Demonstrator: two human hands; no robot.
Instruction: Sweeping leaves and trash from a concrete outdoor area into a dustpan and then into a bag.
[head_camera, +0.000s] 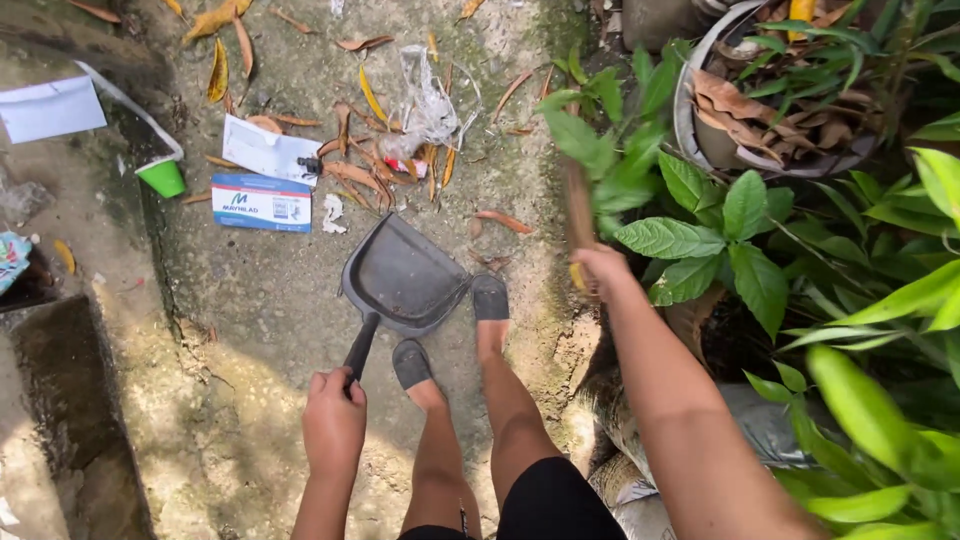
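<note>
**Dustpan and broom held over littered concrete**

A dark dustpan (405, 277) is gripped by the left hand (334, 425), fingers clenched around its handle near the end. The pan is set flat on the concrete ground (260, 340), mouth pointed toward the litter, just beside the left slipper (411, 363). The right slipper (490, 297) is touching or nearly touching the pan's right edge; which of the two cannot be told.

A broom stick (577, 205) is grasped by the right hand (602, 268), fingers wrapped shut around it. The stick is blurred and its head is hidden among the green plants (700, 225), so its kind cannot be told.

Handling, judged: the dustpan is probably stiff plastic, light, easily lifted one-handed; best taken by the handle, as it is now. The stick looks rigid and light, best held mid-shaft. The litter is judged very light and likely to scatter.

Counts: one dustpan, one stick, two slippers. One crumpled clear plastic bag (428, 105) lies past the pan. Two printed paper cards or envelopes (262, 202) lie left of the pan, with one small crumpled white scrap (331, 212) beside them. One green cup (163, 177) stands at the gutter edge. One more white sheet (50, 108) is seen at far left. Dry leaves (355, 170) are scattered widely, too many for a sure count. One pot (760, 100) filled with brown leaves is seen at top right.
</note>
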